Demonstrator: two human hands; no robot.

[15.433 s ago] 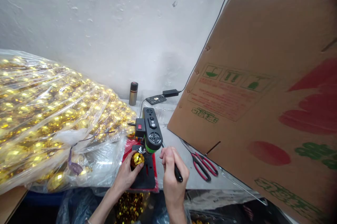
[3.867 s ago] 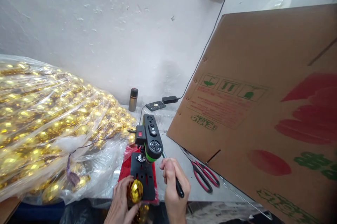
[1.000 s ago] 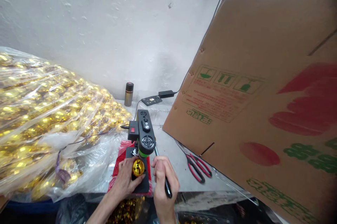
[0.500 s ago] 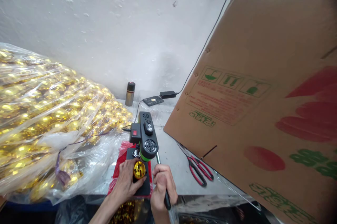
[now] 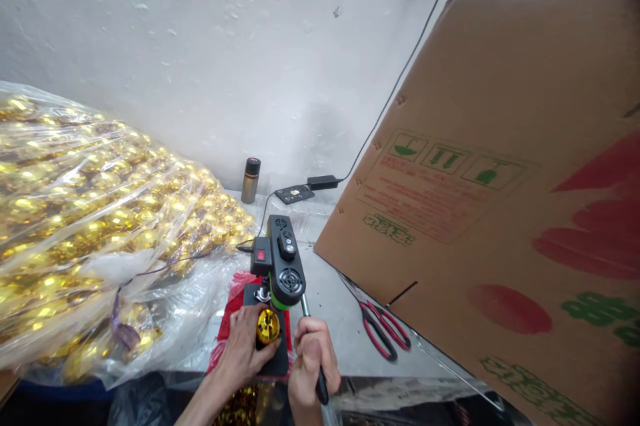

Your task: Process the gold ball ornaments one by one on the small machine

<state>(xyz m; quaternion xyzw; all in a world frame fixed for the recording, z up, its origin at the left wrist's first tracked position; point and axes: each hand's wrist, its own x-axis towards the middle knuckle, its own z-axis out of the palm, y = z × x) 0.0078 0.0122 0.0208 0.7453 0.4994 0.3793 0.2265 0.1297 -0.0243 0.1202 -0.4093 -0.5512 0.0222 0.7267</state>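
A black machine (image 5: 286,263) with a red switch and a green band stands on a black base near the table's front edge. My left hand (image 5: 244,341) grips a shiny gold piece (image 5: 268,326) on the base, thumb on its near right side and fingers on its left. The piece sits just below the machine's head. To the right, my right hand (image 5: 314,363) is wrapped round the black grip of a metal lever (image 5: 323,387) slanting down from the machine. Red plastic (image 5: 229,319) lies under the base.
A clear bag of gold ornaments (image 5: 125,193) fills the left side. A large cardboard box (image 5: 450,213) leans on the right, with red-handled scissors (image 5: 383,329) beside it. Behind the machine are a dark bottle (image 5: 251,181), a phone-like object (image 5: 294,194) and a black adapter (image 5: 323,182).
The whole view has shifted slightly, so things appear a little further right and lower. Both hands keep their holds, and the lever looks much the same.
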